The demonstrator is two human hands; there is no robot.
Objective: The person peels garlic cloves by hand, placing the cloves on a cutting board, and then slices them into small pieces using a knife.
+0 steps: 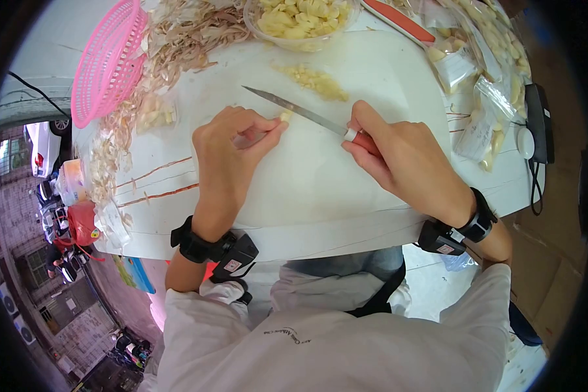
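Garlic piece (pixel 285 115), small, pale yellow, pinched by the near-closed left hand (pixel 228 140), could slip, letting the red-handled steel knife (pixel 307 115) in the closed right hand (pixel 408 150) nick a fingertip (pixel 281 126).

Left hand (pixel 238 140) pinches a pale clove piece (pixel 285 115); right hand (pixel 402 150) grips the knife (pixel 300 112) beside it.

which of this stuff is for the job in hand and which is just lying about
In the job, seemingly:
- knife, in right hand
- pale piece, in left hand
- cut bits
- board
- bowl

Just lying about, seemingly:
- pink basket
- peelings
- black box
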